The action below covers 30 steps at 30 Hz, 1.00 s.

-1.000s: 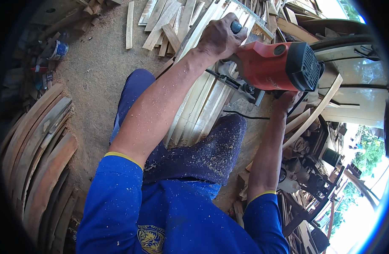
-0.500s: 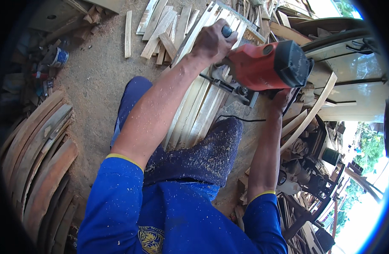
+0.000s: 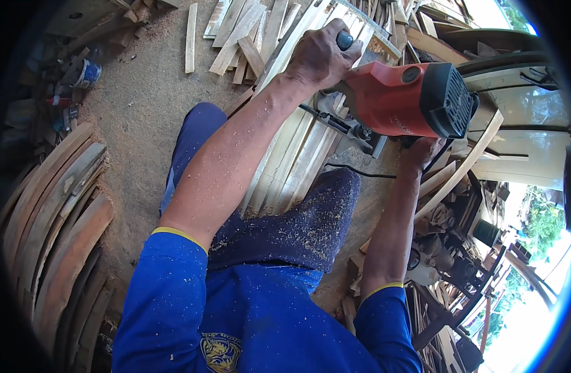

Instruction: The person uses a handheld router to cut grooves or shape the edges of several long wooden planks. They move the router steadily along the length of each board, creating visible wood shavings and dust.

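The left hand [image 3: 319, 53] is wrapped in a closed fist around the dark front knob of a red electric power planer [image 3: 400, 99], which sits at about one o'clock in the view, its black vented motor end pointing toward three o'clock. The right hand [image 3: 422, 152] reaches up under the planer's rear; it touches the tool's underside, but its fingers are hidden by the housing, so whether they are curled or spread cannot be told. The planer rests on a bundle of pale wooden slats [image 3: 298, 155] that runs from twelve o'clock down between the person's knees, covered by blue trousers [image 3: 298, 230] speckled with sawdust. Curved wooden boards [image 3: 52, 224] are stacked at nine o'clock, and loose offcuts [image 3: 242, 37] lie on the dusty ground near twelve o'clock.
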### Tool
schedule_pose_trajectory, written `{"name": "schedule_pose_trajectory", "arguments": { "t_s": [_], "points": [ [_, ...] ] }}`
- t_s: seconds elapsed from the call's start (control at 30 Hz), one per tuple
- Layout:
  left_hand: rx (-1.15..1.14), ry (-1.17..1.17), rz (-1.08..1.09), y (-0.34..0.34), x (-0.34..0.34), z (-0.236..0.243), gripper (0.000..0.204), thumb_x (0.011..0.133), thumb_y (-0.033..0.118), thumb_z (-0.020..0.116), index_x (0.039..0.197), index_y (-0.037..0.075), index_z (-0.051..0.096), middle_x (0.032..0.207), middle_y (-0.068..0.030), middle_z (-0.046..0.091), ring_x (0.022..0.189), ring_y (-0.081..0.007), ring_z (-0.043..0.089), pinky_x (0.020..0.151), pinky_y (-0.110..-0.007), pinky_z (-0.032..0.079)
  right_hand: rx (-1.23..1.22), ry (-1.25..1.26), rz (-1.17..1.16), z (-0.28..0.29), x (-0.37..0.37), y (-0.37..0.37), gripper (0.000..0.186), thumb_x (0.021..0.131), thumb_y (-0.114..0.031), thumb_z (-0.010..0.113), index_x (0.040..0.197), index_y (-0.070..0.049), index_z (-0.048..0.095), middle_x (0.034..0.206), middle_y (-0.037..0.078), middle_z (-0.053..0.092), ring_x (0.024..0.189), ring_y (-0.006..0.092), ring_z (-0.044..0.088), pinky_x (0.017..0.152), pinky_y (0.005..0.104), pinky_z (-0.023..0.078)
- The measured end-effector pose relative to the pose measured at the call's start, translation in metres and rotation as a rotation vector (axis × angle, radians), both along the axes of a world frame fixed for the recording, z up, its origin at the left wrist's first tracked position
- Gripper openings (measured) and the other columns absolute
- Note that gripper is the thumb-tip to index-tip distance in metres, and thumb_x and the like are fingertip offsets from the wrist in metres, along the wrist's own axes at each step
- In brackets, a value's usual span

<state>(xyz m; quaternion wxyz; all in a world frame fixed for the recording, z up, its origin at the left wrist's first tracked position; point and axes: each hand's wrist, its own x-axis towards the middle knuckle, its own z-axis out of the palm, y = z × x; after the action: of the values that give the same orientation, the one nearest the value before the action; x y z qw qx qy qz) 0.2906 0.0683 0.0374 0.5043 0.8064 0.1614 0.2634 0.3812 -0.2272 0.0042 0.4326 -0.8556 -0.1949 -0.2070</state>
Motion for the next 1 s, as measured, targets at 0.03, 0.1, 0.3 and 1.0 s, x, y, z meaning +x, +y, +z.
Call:
{"name": "schedule_pose_trajectory", "arguments": {
  "t_s": [0.03,0.1,0.3,1.0],
  "points": [
    [-0.007,0.007,-0.003,-0.001,0.0,0.0,0.034,0.084,0.034,0.067,0.095,0.003,0.061,0.076,-0.0167,0.068,0.075,-0.0335,0.069,0.072,-0.041,0.056,-0.02,-0.013,0.007,-0.006,0.002,-0.004,0.044,0.1,-0.029,0.047,0.134,-0.001,0.05,0.127,0.008,0.056,0.11,0.0192,0.057,0.094,0.033,0.045],
    [-0.017,0.025,0.005,0.001,0.0,-0.006,0.033,0.084,0.034,0.067,0.096,0.003,0.061,0.076,-0.0171,0.068,0.074,-0.0342,0.069,0.071,-0.041,0.056,0.039,0.037,0.015,-0.005,-0.003,0.004,0.042,0.099,-0.03,0.049,0.128,0.0,0.054,0.121,0.009,0.06,0.107,0.0195,0.059,0.093,0.0335,0.046],
    [0.008,-0.003,0.02,-0.003,0.001,-0.028,0.031,0.085,0.033,0.067,0.096,0.005,0.059,0.072,-0.016,0.064,0.068,-0.0328,0.068,0.065,-0.041,0.054,0.529,0.064,0.008,-0.021,-0.008,0.022,0.049,0.094,-0.043,0.057,0.116,0.0,0.061,0.109,0.01,0.065,0.099,0.0177,0.061,0.086,0.0333,0.047],
    [-0.017,-0.007,0.001,-0.001,-0.004,-0.001,0.031,0.085,0.031,0.066,0.096,0.003,0.06,0.076,-0.0169,0.068,0.072,-0.0332,0.069,0.069,-0.04,0.056,0.202,0.139,-0.023,0.004,-0.01,0.005,0.04,0.096,-0.025,0.054,0.126,0.002,0.054,0.127,0.012,0.053,0.11,0.0226,0.055,0.093,0.0364,0.046]
  ]
}}
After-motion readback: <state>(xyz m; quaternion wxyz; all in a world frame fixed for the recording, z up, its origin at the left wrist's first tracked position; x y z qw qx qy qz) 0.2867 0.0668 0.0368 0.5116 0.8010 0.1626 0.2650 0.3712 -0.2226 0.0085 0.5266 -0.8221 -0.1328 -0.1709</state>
